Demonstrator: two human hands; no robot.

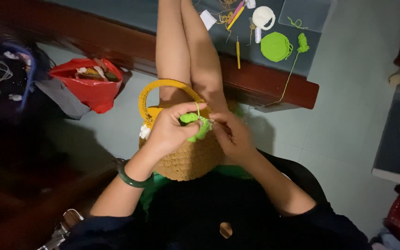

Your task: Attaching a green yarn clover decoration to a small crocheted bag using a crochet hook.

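Teal floor; both hands [200,132] pinching green crochet piece [195,125]

Small bright green crocheted piece [191,122] pinched over round mustard-yellow crocheted basket bag [188,159] with hoop handle, resting on lap; thin hook, probably, at its right edge.

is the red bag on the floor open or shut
Open. The red bag gapes at the top, and pale and dark bits inside show through its mouth. What those bits are cannot be told.
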